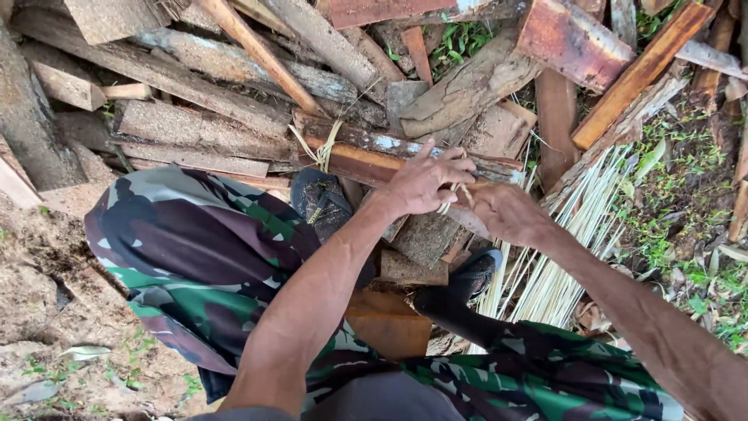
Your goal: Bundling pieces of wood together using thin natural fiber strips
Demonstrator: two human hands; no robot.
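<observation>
Both grips pinch one pale strip [454,189]: my left hand [421,185] and right hand [506,212] close on its ends over the wood bundle [374,160]. One tie [323,148] already binds the far-left end; this knot looks unfinished.

Stacked planks and slabs [195,86] crowd the whole far side, leaving no gap there. The tied bundle of wood [389,160] lies straight across in front of both hands. The camouflage-clad knees [195,249] hem in the near side. To the right, pale strips [561,257] fan over the ground; beyond them the grassy ground [686,234] lies open.
</observation>
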